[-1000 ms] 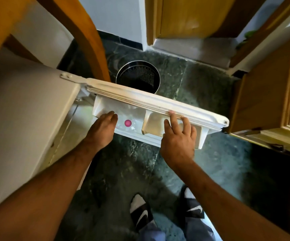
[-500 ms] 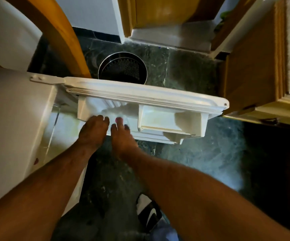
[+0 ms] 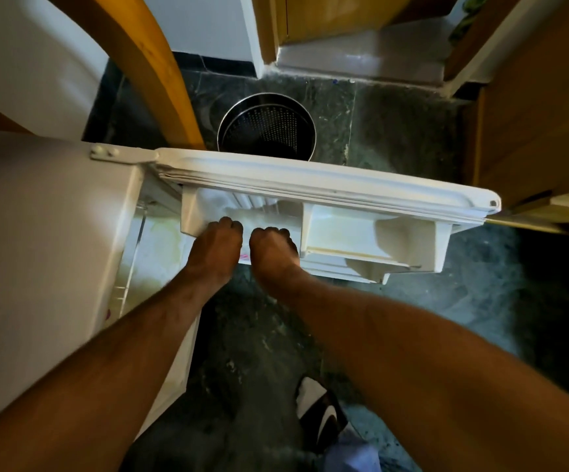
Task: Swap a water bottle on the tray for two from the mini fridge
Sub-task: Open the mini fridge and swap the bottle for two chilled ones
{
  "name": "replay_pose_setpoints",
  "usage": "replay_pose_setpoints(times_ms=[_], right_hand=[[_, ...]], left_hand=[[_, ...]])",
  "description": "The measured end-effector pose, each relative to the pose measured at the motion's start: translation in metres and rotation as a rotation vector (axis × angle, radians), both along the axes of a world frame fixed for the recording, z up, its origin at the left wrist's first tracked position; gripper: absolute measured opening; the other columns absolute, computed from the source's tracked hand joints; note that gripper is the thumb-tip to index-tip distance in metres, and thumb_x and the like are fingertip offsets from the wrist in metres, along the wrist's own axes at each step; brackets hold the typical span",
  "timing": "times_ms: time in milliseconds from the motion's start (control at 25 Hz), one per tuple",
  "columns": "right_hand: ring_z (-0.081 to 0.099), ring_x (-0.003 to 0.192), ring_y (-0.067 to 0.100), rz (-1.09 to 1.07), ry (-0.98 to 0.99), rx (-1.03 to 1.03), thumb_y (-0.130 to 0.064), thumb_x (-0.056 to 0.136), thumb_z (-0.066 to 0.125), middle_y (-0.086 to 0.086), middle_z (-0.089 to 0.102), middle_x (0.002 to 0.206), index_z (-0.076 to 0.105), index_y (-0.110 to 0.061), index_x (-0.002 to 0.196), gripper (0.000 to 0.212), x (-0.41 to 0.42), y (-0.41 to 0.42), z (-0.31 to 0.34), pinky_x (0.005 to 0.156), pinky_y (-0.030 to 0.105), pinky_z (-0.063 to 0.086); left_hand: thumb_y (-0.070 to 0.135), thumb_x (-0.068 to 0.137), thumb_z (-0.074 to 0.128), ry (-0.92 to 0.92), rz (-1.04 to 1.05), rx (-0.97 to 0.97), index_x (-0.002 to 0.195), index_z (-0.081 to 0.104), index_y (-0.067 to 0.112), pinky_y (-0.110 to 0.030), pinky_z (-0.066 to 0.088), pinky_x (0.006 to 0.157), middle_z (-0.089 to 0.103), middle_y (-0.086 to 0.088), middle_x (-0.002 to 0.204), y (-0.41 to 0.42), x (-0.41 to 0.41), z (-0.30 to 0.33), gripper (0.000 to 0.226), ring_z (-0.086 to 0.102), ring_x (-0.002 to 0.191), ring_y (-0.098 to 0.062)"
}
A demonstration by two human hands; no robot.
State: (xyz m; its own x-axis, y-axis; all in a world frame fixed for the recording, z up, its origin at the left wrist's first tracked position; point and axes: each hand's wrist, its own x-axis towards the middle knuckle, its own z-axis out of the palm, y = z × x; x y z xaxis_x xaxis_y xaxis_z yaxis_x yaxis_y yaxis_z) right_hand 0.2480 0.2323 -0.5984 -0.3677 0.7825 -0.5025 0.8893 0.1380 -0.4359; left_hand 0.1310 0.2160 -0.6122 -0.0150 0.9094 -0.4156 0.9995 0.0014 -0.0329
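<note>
Both hands down in left pocket of fridge door shelf. Left hand and right hand curled, grip contents hidden. Bottles barely visible; likely full, heavy, cold, slick. Grab round body.

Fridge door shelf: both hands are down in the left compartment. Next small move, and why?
Probably lift both hands straight up. The left hand and right hand sit curled, side by side, in the left compartment of the open fridge door; a pink trace shows between them, but the bottles themselves are hidden.
</note>
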Motion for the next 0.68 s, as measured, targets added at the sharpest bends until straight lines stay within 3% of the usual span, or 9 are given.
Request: replay_pose_setpoints(times_ms=[200,400,560,680], right_hand=[[0.055,0.111,0.033,0.145,-0.012,0.014,-0.006,0.086,0.065,0.019,0.059,0.119,0.054,-0.003,0.120,0.036,0.034,-0.032,0.071,0.089,0.043,0.053],[0.056,0.113,0.028,0.224,0.027,-0.083,-0.018,0.086,0.065,0.010,0.057,0.124,0.049,-0.011,0.124,0.041,0.104,-0.042,0.176,0.093,0.040,0.050],[0.056,0.083,0.013,0.234,0.275,-0.045,-0.036,0.087,0.062,-0.001,0.059,0.097,0.053,-0.022,0.097,0.020,0.162,-0.007,0.254,0.070,0.024,0.048],[0.061,0.088,0.014,0.122,0.446,-0.030,-0.039,0.088,0.063,-0.003,0.065,0.099,0.056,-0.026,0.108,0.025,0.191,0.038,0.268,0.078,0.039,0.054]], left_hand=[[0.019,0.084,0.068,-0.154,0.213,0.093,0.109,0.054,0.014,-0.034,0.051,0.077,0.056,-0.010,0.112,-0.037,0.029,0.079,0.029,0.054,0.100,-0.025],[0.025,0.087,0.064,-0.391,0.459,0.301,0.117,0.052,0.012,-0.030,0.052,0.079,0.049,-0.011,0.119,-0.077,0.082,0.172,0.035,0.053,0.104,-0.024],[0.027,0.091,0.057,-0.508,0.740,0.432,0.121,0.049,0.016,-0.030,0.057,0.077,0.045,-0.006,0.120,-0.084,0.121,0.226,0.033,0.055,0.100,-0.018],[0.027,0.090,0.058,-0.547,0.826,0.592,0.111,0.052,0.019,-0.020,0.052,0.070,0.041,0.004,0.111,-0.079,0.142,0.259,0.023,0.050,0.091,-0.010]])
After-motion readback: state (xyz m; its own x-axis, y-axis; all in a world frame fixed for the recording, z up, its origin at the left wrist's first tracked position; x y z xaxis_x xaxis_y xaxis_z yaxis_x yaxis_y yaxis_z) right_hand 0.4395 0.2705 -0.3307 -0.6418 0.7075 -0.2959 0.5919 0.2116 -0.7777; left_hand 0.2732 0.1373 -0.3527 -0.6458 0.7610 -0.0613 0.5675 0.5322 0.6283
